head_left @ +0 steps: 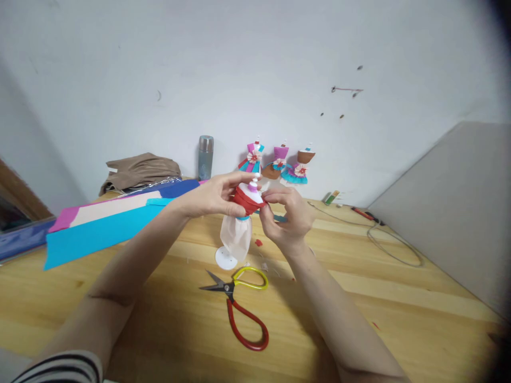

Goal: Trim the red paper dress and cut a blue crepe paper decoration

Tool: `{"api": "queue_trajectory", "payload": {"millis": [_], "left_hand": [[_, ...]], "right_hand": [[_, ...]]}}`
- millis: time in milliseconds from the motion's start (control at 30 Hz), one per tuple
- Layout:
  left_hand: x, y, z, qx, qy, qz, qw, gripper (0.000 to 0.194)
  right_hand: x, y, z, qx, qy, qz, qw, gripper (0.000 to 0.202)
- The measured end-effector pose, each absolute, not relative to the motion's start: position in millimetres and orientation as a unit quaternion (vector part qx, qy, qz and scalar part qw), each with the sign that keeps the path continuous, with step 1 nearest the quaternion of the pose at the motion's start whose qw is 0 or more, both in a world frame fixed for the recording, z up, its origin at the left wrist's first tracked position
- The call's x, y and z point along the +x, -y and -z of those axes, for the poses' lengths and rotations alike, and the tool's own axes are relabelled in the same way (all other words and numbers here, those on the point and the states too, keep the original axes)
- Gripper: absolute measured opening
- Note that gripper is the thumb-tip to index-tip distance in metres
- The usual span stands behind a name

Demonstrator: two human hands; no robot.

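Note:
A small white dress form point(253, 187) with a red bodice point(244, 199) and a pale skirt point(235, 234) is held up, tilted, over the table. My left hand point(217, 196) grips its bodice from the left, thumb in front and fingers behind. On the right side, my right hand point(287, 214) pinches the edge of the red bodice between thumb and fingertips. The form's round white base point(225, 258) shows below the skirt. A teal strip point(279, 218) is partly hidden behind my right hand. Scissors point(228, 288) with one yellow and one red handle lie with blades apart in front.
Several decorated dress forms point(305, 157) stand by the wall, beside a steel flask point(205, 158). Coloured paper sheets point(104, 226) and folded brown cloth point(143, 170) lie left. A grey cable point(399, 258) curls at right near a green glue stick point(331, 198). Red scraps point(258, 242) lie mid-table.

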State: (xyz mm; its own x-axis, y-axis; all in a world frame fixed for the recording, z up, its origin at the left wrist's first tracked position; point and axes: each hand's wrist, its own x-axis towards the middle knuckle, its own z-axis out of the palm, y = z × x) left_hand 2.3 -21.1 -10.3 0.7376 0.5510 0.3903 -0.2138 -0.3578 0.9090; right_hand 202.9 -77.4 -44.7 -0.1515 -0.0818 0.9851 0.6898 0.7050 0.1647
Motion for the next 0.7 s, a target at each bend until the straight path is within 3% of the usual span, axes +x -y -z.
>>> {"api": "queue_trajectory", "payload": {"millis": [67, 167, 333, 500, 700], "left_hand": [[3.6, 23.4, 9.8, 0.781, -0.145, -0.337, 0.505, 0.088], [6.8, 27.2, 9.4, 0.799, -0.164, -0.344, 0.465, 0.082], [10.6, 31.0, 7.3, 0.797, -0.156, -0.35, 0.467, 0.073], [10.0, 30.3, 5.2, 0.792, -0.171, -0.362, 0.462, 0.07], [12.7, 28.4, 10.2, 0.779, -0.183, -0.386, 0.458, 0.074]], "right_hand": [[203.3, 76.9, 45.6, -0.223, 0.684, 0.32, 0.616, 0.026], [203.2, 76.9, 46.6, -0.229, 0.675, 0.32, 0.624, 0.025], [202.8, 77.5, 47.1, -0.234, 0.669, 0.32, 0.629, 0.024], [205.1, 74.3, 49.1, -0.216, 0.703, 0.349, 0.581, 0.02], [208.1, 78.7, 47.6, -0.222, 0.712, 0.272, 0.608, 0.013]]}}
